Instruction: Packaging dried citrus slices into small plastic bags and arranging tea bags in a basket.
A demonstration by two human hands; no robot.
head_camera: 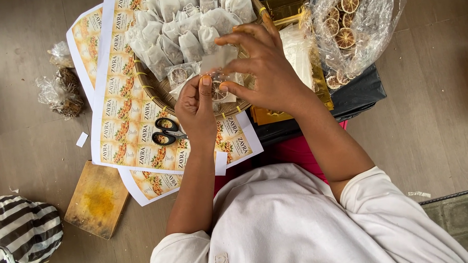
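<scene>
Head view: left hand (pixel 196 108) and right hand (pixel 265 71) fingers pinching small clear sachet (pixel 219 75) holding dried citrus slice (pixel 218 90), raised above woven basket (pixel 162 90) of filled pouches, keeping mouth accessible. Scissors (pixel 167 131) on label sheets (pixel 120 107).

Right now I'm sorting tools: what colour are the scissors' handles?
Black, on the scissors; head view.

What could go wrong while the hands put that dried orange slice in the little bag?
The dried slice looks brittle and might crack between the left hand and right hand. The small bag looks thin and may tear. A bump could tip the full woven tray, and the scissors lie close to the wrist.
</scene>
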